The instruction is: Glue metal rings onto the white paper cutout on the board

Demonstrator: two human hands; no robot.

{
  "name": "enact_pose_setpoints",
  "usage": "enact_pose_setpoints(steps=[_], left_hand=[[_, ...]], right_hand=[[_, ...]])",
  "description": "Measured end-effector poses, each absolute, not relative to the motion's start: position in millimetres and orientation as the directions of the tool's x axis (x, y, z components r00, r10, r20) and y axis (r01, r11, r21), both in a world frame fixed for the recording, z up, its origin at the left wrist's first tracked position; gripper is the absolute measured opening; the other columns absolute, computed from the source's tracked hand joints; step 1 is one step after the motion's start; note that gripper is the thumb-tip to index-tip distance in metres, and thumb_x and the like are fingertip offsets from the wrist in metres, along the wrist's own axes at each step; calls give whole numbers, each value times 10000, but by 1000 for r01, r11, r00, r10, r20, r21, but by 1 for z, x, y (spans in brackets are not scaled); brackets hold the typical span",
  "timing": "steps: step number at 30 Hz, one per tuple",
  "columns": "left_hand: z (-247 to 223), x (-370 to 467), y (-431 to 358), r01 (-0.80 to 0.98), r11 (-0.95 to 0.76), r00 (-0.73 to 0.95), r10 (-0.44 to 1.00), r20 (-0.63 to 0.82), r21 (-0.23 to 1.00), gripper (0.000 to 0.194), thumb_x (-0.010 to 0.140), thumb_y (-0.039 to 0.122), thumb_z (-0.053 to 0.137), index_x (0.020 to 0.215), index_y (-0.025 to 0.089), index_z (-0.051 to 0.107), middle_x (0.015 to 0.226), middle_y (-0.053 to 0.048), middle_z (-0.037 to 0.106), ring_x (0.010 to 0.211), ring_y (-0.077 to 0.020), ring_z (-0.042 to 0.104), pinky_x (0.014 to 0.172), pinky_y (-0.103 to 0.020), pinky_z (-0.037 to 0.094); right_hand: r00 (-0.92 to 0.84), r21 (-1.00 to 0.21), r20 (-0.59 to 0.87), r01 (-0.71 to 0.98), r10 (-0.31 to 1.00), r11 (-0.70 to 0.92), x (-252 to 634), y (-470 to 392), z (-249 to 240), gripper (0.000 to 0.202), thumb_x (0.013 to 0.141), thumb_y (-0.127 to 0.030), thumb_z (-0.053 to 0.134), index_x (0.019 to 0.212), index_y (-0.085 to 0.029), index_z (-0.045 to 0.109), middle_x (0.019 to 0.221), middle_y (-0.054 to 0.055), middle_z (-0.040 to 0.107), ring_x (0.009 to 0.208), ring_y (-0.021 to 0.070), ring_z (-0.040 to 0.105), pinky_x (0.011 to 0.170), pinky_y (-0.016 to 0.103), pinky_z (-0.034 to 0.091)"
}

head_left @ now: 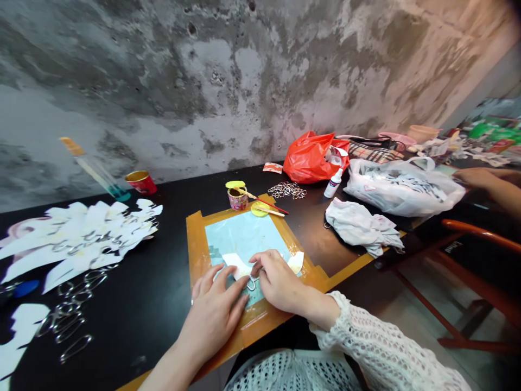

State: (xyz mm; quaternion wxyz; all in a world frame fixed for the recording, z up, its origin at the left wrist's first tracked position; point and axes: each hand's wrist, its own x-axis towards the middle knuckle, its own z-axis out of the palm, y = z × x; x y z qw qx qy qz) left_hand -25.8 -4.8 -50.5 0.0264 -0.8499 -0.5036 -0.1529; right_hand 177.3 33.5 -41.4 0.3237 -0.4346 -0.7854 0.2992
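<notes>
A white paper cut-out (pixel 235 265) with a wire loop (pixel 251 284) at its near edge lies on a light blue sheet (pixel 244 231). My left hand (pixel 215 298) has its fingertips closed on the paper's left side and near edge, its thumb and index finger close to the loop. From the other side, my right hand (pixel 277 279) pinches the paper beside the loop, fingers bent; its fingertips partly hide the paper. Just right of my right hand, another white paper piece (pixel 296 263) with a yellowish smear rests on the sheet.
Brown tape (pixel 196 239) borders the sheet. Beyond it stand an open tin (pixel 237 199), a red-handled brush (pixel 264 202) and a yellow lid (pixel 259 209). Paper cut-outs (pixel 81 231) and wire loops (pixel 69 317) lie left; a cloth (pixel 362 225) and bags (pixel 402 184) right. Another person's arm (pixel 494 187) reaches in.
</notes>
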Motion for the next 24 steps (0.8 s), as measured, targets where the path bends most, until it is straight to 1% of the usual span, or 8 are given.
enact_pose_setpoints(steps=[9, 16, 20, 22, 24], left_hand=[[-50, -24, -3, 869, -481, 436, 856, 279, 115, 316, 910, 361, 542, 1213, 341, 630, 1290, -78, 573, 1261, -356, 427, 964, -544, 414], [-49, -23, -3, 865, -487, 444, 854, 271, 117, 304, 920, 354, 531, 1207, 325, 629, 1284, -82, 576, 1253, -353, 429, 961, -548, 413], [-50, -24, -3, 862, -492, 449, 851, 272, 118, 302, 922, 362, 531, 1206, 321, 625, 1280, -79, 579, 1258, -352, 423, 967, -550, 407], [-50, -24, -3, 864, -489, 445, 853, 271, 122, 305, 920, 361, 534, 1210, 318, 619, 1286, -78, 577, 1260, -351, 424, 970, -548, 404], [-51, -24, -3, 864, -487, 441, 856, 270, 130, 301, 918, 361, 536, 1203, 311, 617, 1286, -75, 579, 1262, -347, 425, 974, -541, 402]], right_hand=[[-402, -748, 236, 506, 885, 429, 178, 29, -42, 366, 817, 35, 447, 1127, -123, 560, 976, 82, 666, 1066, 202, 510, 961, 336, 449], [-389, -685, 139, 626, 910, 373, 169, 30, -36, 422, 816, -27, 482, 1228, -74, 562, 994, 123, 663, 1076, 242, 516, 975, 390, 448], [-368, -639, 101, 688, 924, 344, 164, 31, -32, 465, 792, -47, 506, 1254, -70, 562, 1010, 146, 650, 1053, 263, 530, 954, 423, 461], [-372, -666, 112, 660, 921, 348, 166, 32, -33, 468, 782, -37, 502, 1244, -79, 561, 984, 129, 659, 1055, 260, 535, 954, 418, 468], [-368, -722, 139, 598, 920, 348, 170, 33, -36, 449, 776, -13, 478, 1208, -100, 565, 937, 98, 668, 1083, 246, 537, 971, 401, 468]])
